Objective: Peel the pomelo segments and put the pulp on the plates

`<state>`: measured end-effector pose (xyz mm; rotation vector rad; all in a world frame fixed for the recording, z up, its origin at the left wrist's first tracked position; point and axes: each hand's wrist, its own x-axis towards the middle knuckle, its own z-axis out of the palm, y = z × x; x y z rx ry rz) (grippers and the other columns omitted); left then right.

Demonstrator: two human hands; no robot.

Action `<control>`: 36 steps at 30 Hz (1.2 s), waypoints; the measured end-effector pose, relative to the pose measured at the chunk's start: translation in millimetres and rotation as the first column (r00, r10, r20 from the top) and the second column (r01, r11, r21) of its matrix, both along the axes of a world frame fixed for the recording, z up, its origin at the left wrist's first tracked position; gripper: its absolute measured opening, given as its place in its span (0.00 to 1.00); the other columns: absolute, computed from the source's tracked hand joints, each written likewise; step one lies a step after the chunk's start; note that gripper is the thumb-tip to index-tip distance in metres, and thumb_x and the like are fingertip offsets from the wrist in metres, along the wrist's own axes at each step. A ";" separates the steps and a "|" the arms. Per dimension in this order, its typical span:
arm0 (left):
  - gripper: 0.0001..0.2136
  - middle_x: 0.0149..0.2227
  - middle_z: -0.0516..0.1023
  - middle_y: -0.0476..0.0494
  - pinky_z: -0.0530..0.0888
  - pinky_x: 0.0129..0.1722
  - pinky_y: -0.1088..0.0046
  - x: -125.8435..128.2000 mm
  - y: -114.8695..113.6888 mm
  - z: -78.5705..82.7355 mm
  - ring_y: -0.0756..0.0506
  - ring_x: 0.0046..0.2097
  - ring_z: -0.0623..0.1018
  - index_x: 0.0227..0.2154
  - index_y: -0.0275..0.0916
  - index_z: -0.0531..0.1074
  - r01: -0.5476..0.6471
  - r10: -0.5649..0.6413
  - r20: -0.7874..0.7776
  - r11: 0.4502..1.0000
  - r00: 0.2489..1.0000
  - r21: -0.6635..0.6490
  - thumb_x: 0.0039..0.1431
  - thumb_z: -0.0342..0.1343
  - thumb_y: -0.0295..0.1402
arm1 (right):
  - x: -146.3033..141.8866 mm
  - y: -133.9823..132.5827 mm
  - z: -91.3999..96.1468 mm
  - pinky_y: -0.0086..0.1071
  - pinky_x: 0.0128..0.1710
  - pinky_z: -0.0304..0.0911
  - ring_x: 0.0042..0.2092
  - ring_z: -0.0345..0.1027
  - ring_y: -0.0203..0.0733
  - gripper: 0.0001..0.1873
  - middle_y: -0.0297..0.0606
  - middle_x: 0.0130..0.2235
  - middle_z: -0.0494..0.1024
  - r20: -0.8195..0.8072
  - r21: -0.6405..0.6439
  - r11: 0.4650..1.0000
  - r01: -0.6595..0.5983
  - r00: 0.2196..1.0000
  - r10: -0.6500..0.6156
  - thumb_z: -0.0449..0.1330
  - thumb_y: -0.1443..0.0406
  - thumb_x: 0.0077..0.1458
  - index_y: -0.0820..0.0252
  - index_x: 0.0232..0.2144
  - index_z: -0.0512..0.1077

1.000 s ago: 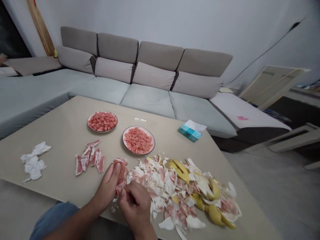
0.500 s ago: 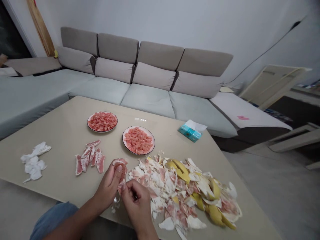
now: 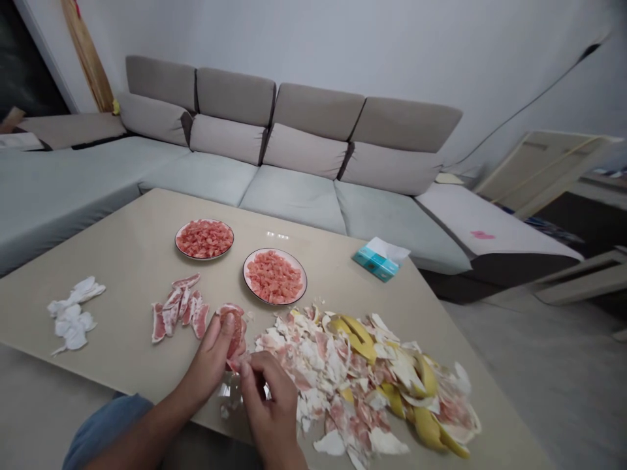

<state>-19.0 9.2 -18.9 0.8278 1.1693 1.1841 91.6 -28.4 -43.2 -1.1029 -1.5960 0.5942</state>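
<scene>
My left hand grips a pink pomelo segment upright near the table's front edge. My right hand is closed in a pinch at the segment's lower end, on a bit of its skin. Just to the left lie several unpeeled pink segments. To the right spreads a big heap of white, pink and yellow peel scraps. Two plates of peeled pink pulp stand farther back, the left plate and the right plate.
Crumpled white tissues lie at the table's left. A teal tissue pack sits near the far right corner of the beige table. A grey sectional sofa runs behind the table.
The view has shifted slightly. My right hand's fingers have moved up along the segment's lower end, and my left hand still holds the segment.
</scene>
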 end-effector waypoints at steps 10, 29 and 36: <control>0.18 0.49 0.75 0.42 0.70 0.45 0.71 -9.5 0.8 3.9 0.43 0.50 0.74 0.51 0.43 0.68 0.222 -0.213 0.353 0.975 0.911 0.014 0.57 0.58 0.35 | 10.0 5.8 -1.9 0.25 0.22 0.59 0.23 0.61 0.33 0.03 0.32 0.27 0.72 -0.222 -0.272 0.957 0.099 0.961 -0.162 0.57 0.66 0.55 0.58 0.35 0.69; 0.35 0.39 0.74 0.44 0.68 0.46 0.68 -11.6 6.8 5.9 0.46 0.42 0.75 0.58 0.42 0.58 0.357 -0.381 0.328 0.925 0.865 0.133 0.48 0.66 0.27 | 25.0 5.6 9.4 0.32 0.36 0.68 0.37 0.72 0.41 0.05 0.39 0.35 0.78 -0.166 -0.090 0.986 0.140 0.974 -0.153 0.58 0.69 0.55 0.58 0.34 0.74; 0.33 0.34 0.70 0.49 0.68 0.40 0.73 -11.6 4.3 7.4 0.50 0.36 0.72 0.56 0.44 0.62 0.365 -0.396 0.339 0.918 0.853 0.155 0.46 0.67 0.26 | 22.3 2.7 8.7 0.28 0.31 0.66 0.32 0.71 0.39 0.03 0.37 0.31 0.77 -0.186 -0.128 0.980 0.154 0.967 -0.176 0.58 0.68 0.53 0.59 0.31 0.73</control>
